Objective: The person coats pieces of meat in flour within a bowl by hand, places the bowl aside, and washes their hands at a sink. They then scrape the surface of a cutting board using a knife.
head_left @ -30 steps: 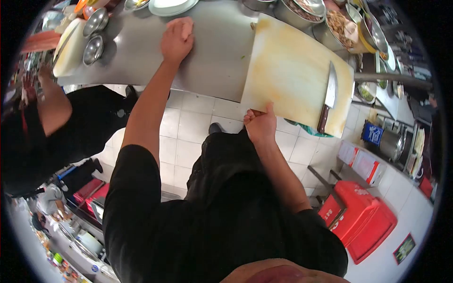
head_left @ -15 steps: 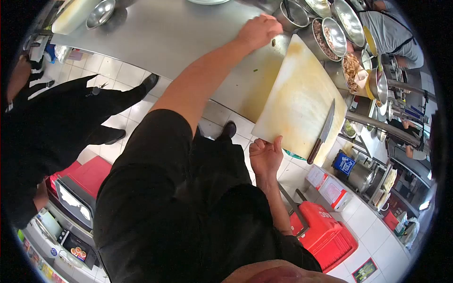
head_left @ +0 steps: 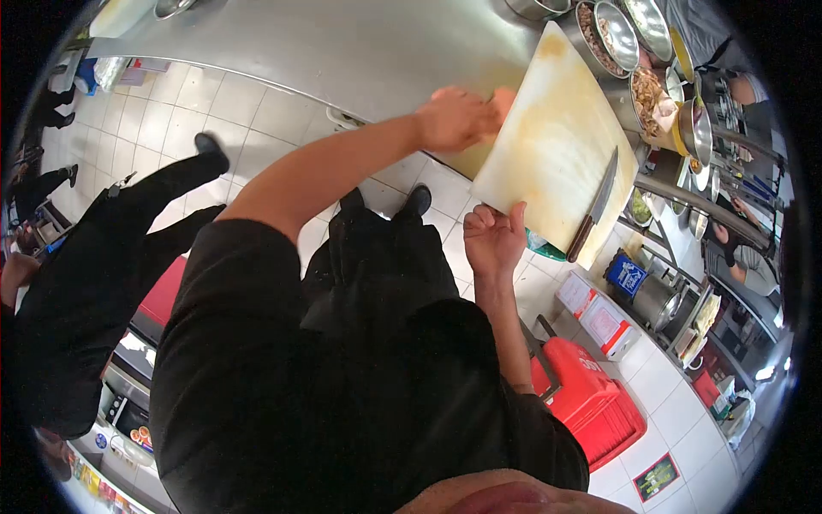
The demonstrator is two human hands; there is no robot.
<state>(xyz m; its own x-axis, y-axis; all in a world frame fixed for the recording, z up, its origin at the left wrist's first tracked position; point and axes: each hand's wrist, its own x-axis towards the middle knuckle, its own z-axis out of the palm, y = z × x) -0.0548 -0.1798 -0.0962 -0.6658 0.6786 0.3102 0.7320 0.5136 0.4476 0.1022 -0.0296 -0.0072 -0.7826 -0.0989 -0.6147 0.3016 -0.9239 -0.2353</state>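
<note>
A stained white cutting board (head_left: pixel 548 141) lies at the right end of the steel worktop (head_left: pixel 342 51), its near part jutting past the table edge. My right hand (head_left: pixel 497 240) is at that near edge, palm up, with its thumb over the board and its fingers curled at the rim. On the board's right side rests a knife (head_left: pixel 595 206) with a brown handle, touched by neither hand. My left hand (head_left: pixel 467 118) hovers low over or touches the worktop just left of the board. Motion smears its fingers, and anything beneath them is hidden.
Metal bowls with chopped food (head_left: pixel 648 103) crowd beyond the board. Below right, a red basket (head_left: pixel 591 394) stands on the tiled floor near a white box (head_left: pixel 595 313). A person in black (head_left: pixel 94 283) is at left; a worker in grey (head_left: pixel 693 21) is across the table.
My left hand has swept across the worktop from the far side toward the near edge. My right hand stays at the board. The person at left has shifted, and the view has tilted slightly.
</note>
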